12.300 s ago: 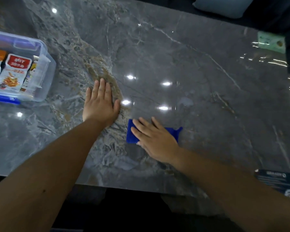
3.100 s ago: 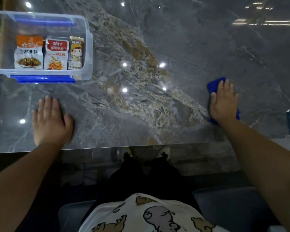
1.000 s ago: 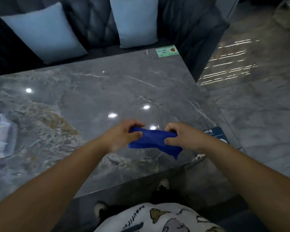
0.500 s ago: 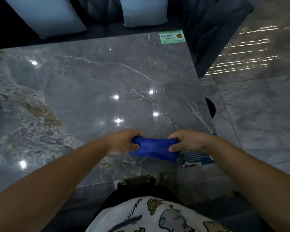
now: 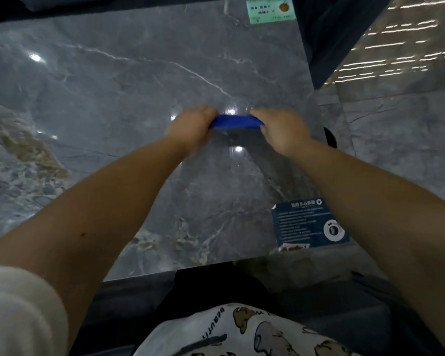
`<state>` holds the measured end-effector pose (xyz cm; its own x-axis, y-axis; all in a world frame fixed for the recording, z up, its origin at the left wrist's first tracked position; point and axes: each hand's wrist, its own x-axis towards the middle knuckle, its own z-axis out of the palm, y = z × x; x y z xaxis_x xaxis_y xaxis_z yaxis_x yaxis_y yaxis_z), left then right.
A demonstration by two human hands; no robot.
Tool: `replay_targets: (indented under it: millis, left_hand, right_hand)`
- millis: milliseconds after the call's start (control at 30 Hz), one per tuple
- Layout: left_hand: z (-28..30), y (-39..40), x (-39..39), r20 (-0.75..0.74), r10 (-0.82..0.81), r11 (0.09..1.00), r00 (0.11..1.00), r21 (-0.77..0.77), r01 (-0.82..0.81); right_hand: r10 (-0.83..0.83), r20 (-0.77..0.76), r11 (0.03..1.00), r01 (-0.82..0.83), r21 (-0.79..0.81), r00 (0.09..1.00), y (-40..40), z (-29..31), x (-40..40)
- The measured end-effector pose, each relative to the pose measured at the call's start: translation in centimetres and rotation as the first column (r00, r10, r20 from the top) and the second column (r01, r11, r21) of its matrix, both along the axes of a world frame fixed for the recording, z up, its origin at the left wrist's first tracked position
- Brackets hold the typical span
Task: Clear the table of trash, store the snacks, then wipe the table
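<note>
A blue cloth (image 5: 235, 122) is stretched into a narrow band between my two hands, low over the grey marble table (image 5: 113, 98). My left hand (image 5: 190, 128) grips its left end and my right hand (image 5: 280, 129) grips its right end. Both hands are blurred by motion and sit over the right half of the table, away from the near edge. Whether the cloth touches the surface I cannot tell. The snack box is out of view.
A dark blue printed card (image 5: 308, 223) lies at the near right corner of the table, and a green sticker (image 5: 270, 9) marks the far right corner. The table's right edge borders tiled floor (image 5: 396, 124). Dark seating runs along the far side.
Both hands, still holding the cloth, have moved forward over the table, away from the near edge. The cloth is pulled flatter and thinner. The view has tilted further down.
</note>
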<state>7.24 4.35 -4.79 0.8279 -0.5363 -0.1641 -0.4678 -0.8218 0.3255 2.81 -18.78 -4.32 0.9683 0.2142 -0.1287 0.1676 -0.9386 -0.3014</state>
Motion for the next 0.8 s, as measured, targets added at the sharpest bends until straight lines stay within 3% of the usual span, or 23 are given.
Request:
replay_targets:
  millis: [100,167,333,433,800]
  left_hand:
    - [-2.3,0.4,-1.2,-0.035,-0.025,0.986,0.999,0.163,0.03]
    - [-3.7,1.2,-4.5,-0.099,-0.099,0.964,0.99,0.239,0.12]
    - [-4.1,3.2,-14.7,-0.153,-0.18,0.934,0.972,0.285,0.218]
    - [-3.9,2.7,-18.0,-0.155,-0.19,0.922,0.969,0.31,0.23]
    - [-2.0,2.6,-18.7,-0.225,-0.179,0.919,0.958,0.31,0.245]
  right_hand:
    - [0.206,-0.12,0.958,-0.225,-0.18,0.971,0.1,-2.4,-0.4]
    - [0.249,-0.184,0.921,-0.291,-0.257,0.951,0.0,-3.5,-3.0]
    - [0.241,-0.215,0.94,-0.283,-0.191,0.946,-0.2,-2.9,-11.4]
    - [0.22,-0.287,0.926,-0.293,-0.24,0.932,0.0,-2.4,-15.0]
    - [0.106,-0.292,0.939,-0.193,-0.285,0.951,1.7,-1.3,-16.8]
